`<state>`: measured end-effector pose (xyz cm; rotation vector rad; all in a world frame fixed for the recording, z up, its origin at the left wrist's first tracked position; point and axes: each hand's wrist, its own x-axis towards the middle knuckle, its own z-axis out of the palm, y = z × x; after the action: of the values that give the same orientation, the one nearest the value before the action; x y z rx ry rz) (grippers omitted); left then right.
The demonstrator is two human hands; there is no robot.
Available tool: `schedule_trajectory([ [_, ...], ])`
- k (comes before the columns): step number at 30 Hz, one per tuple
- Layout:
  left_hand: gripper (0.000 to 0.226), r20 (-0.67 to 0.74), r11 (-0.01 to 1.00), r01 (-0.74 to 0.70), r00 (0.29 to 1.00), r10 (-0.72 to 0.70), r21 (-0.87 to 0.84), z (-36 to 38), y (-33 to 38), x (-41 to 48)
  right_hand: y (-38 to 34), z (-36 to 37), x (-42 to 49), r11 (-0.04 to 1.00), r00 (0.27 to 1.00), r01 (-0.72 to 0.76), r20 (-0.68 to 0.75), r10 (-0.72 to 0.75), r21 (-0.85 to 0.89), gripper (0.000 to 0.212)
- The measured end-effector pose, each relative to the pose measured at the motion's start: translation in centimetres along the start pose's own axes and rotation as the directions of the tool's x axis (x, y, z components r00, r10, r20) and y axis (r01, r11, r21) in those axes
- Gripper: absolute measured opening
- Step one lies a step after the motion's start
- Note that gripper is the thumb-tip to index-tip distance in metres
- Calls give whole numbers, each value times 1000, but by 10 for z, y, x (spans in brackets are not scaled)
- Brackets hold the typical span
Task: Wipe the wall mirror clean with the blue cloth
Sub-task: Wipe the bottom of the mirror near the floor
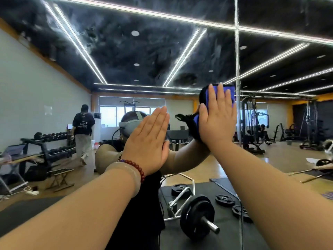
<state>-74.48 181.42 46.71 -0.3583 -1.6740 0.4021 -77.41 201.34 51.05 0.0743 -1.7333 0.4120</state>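
one blue cloth (231, 96), long axis upright

Long white strip lights (79, 46) on the black ceiling (281, 13) lit the room evenly and fairly brightly, burning out to pure white, and pale daylight came through the far windows (115, 114). Smears on the mirror (126, 51) showed as grey haze against that dark ceiling. Shadows were soft. The wide lens bent straight lines near the edges, and the distance looked slightly blurred
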Motion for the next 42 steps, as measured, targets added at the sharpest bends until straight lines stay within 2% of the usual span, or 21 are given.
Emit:
schedule_trajectory([
  [2, 68, 8, 1000, -3, 1000, 3, -2, 0, 0, -1, -8, 5, -23, 1000, 1000, -26, -6, 26, -15, 61],
  [5, 68, 12, 1000, -3, 1000, 3, 13, 0, 1, -1, -3, 9, -64, 990, 989, 143, 45, -142, -20, 60],
  [7, 67, 2, 1000, 12, 1000, -12, 7, 0, 2, -3, 6, 5, -57, 983, 979, 182, 93, -179, -20, 61],
  [11, 65, -26, 1000, 9, 1000, -9, -2, 3, 3, -3, 11, -8, 8, 1000, 998, 20, 60, -18, -18, 60],
  [15, 61, -42, 999, -44, 998, 44, -13, 4, 4, -6, 14, -3, -9, 999, 999, -35, 30, 36, -42, 61],
  [21, 73, 78, 999, 24, 997, -20, -43, 2, 29, -32, 39, 9, -110, 998, 990, -13, 139, 20, -56, 63],
  [24, 76, 85, 998, 56, 995, -53, -34, 5, 36, -37, 37, 5, -87, 998, 990, -22, 137, 30, -57, 63],
  [28, 76, 66, 998, 60, 996, -59, -16, 9, 37, -35, 26, 2, -47, 997, 995, -70, 64, 72, -37, 65],
  [31, 75, 75, 997, 74, 994, -74, 2, 7, 39, -35, 32, 9, -75, 999, 998, -45, 38, 46, -13, 65],
  [36, 73, 68, 995, 90, 993, -92, 31, 7, 43, -36, 56, 17, -145, 999, 995, 24, 97, -19, -48, 62],
  [42, 72, 55, 997, 73, 996, -72, -4, 10, 45, -34, 38, 9, -69, 998, 997, -44, 64, 47, -50, 64],
])
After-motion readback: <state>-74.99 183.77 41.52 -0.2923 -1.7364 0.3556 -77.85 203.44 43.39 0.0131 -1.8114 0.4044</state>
